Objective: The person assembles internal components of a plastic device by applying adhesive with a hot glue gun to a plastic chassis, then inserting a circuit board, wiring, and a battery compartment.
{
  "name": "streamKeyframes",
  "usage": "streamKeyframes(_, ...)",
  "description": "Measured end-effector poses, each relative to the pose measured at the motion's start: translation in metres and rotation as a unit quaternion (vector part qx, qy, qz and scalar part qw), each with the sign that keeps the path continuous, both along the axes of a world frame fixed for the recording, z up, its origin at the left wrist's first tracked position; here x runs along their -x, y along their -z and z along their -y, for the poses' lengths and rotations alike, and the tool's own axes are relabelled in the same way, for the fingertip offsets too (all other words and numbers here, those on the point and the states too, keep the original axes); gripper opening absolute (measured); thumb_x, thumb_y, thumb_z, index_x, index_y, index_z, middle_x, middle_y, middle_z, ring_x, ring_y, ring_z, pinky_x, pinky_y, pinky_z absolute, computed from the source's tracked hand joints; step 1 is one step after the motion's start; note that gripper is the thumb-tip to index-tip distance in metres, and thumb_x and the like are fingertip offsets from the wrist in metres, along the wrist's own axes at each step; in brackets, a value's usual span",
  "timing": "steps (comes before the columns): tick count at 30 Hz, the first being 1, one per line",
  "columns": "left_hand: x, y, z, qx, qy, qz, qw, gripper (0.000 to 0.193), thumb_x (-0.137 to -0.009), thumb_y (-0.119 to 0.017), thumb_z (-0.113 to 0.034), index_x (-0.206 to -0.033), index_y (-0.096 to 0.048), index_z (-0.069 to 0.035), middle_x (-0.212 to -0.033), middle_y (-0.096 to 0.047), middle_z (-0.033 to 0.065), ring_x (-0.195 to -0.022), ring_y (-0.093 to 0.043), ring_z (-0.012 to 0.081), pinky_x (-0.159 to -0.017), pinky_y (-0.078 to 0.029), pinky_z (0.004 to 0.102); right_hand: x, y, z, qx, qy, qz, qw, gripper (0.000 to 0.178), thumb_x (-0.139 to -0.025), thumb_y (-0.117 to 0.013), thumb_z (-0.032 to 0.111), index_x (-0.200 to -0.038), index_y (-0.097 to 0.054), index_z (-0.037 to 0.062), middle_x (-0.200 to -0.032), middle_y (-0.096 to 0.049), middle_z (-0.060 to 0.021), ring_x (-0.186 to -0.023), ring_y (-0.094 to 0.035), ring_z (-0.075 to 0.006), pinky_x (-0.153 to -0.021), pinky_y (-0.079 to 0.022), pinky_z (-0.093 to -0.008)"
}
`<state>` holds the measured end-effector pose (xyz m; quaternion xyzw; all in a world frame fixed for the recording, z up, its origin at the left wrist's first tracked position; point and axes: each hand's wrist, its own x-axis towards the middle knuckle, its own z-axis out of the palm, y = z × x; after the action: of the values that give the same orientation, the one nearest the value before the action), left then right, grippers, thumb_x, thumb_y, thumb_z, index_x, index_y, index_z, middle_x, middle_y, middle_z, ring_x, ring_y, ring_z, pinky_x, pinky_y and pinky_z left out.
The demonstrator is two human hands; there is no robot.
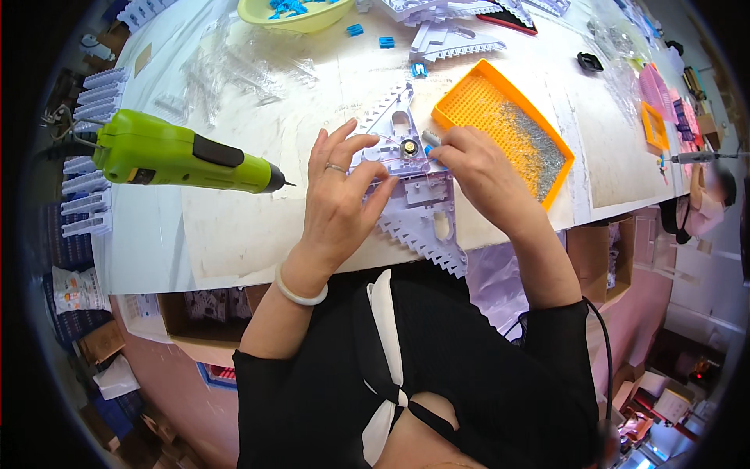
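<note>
A lavender toothed plastic housing (396, 144) lies spread on the table, with a round metal part (408, 148) and thin wires in its upper half. The lower half (426, 215) reaches past the table's near edge. My left hand (337, 187) is at the housing's left side, its fingers curved and apart with nothing visible between them. At the right side, my right hand (482, 168) pinches a small silver cylinder (430, 138) with a blue bit beside it. My fingers partly hide their contact with it.
A green electric screwdriver (183, 156) hangs at the left, bit toward my left hand. An orange basket (484, 94) of small metal pieces stands right. Farther back are a yellow bowl (312, 19), blue pieces (387, 42), clear plastic parts (242, 66) and more toothed housings (449, 43).
</note>
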<state>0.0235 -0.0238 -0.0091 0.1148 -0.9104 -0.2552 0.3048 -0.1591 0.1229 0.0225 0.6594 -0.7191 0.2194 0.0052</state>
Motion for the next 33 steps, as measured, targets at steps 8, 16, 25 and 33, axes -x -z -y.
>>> streamKeyframes(8,-0.005,0.013,-0.003,0.021,-0.019,0.04,0.999,0.018,-0.077,-0.08,-0.012,-0.093,-0.074,-0.009,-0.146,-0.049,0.0151,-0.147,-0.03,0.039,-0.118,-0.02,0.0601,0.002,0.01,0.015,0.032,-0.005,0.025,0.999,0.014,-0.08,-0.072,0.001,-0.094,-0.069,0.0037,-0.092,-0.063,-0.0096,-0.09,-0.063,-0.0269,-0.078,-0.051,-0.0366)
streamKeyframes(16,-0.01,0.023,-0.003,-0.02,-0.003,0.035,0.999,0.017,-0.078,-0.079,-0.013,-0.093,-0.073,-0.008,-0.149,-0.045,0.0174,-0.148,-0.027,0.0428,-0.117,-0.021,0.0629,-0.005,0.037,0.018,0.06,-0.004,0.147,0.987,0.015,-0.08,-0.076,0.001,-0.094,-0.073,0.005,-0.09,-0.065,-0.008,-0.088,-0.063,-0.0231,-0.077,-0.051,-0.0335)
streamKeyframes(25,0.004,0.022,0.011,0.021,-0.007,0.018,1.0,0.027,-0.087,-0.064,-0.002,-0.11,-0.075,-0.01,-0.148,-0.047,0.0176,-0.146,-0.032,0.0399,-0.116,-0.023,0.0605,-0.003,0.049,0.023,0.03,0.053,0.209,0.976,0.013,-0.082,-0.078,0.006,-0.092,-0.071,0.0007,-0.091,-0.06,-0.007,-0.083,-0.061,-0.0184,-0.075,-0.05,-0.0285)
streamKeyframes(33,0.02,0.015,0.014,-0.005,0.007,-0.007,1.0,0.019,-0.087,-0.066,-0.005,-0.102,-0.076,-0.007,-0.143,-0.053,0.0187,-0.143,-0.037,0.0404,-0.115,-0.027,0.061,-0.002,0.05,0.021,0.015,0.041,0.215,0.976,0.013,-0.082,-0.077,0.007,-0.093,-0.072,0.0003,-0.089,-0.06,-0.0077,-0.08,-0.06,-0.0204,-0.072,-0.05,-0.0305)
